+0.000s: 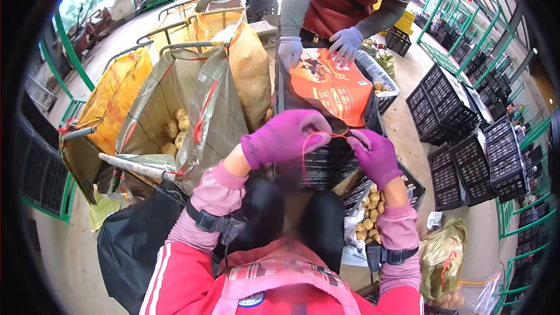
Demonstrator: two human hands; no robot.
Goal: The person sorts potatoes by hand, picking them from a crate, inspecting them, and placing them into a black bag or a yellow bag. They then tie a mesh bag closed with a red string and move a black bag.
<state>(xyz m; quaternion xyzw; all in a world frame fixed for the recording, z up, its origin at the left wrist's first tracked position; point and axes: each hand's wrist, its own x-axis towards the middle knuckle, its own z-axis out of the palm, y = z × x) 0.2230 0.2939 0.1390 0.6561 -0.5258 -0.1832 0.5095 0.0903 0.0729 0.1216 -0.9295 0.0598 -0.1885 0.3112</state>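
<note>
My left hand (286,137), in a purple knitted glove, pinches a thin red string (304,160). The string loops down below the fingers and runs across to my right hand (378,158), also purple-gloved and closed on it. Just beyond my hands lies an orange printed bag (335,90), on top of a black crate (312,168). A co-worker's hands in pale gloves (347,42) rest on the far end of that bag. Below my right wrist, potatoes (371,213) sit in a lined crate.
To my left stands a grey-green sack (163,90) held open on a frame, with potatoes inside; yellow sacks (114,90) stand behind it. Stacked black crates (446,105) line the right side. A tied plastic bag (440,256) lies on the floor at lower right.
</note>
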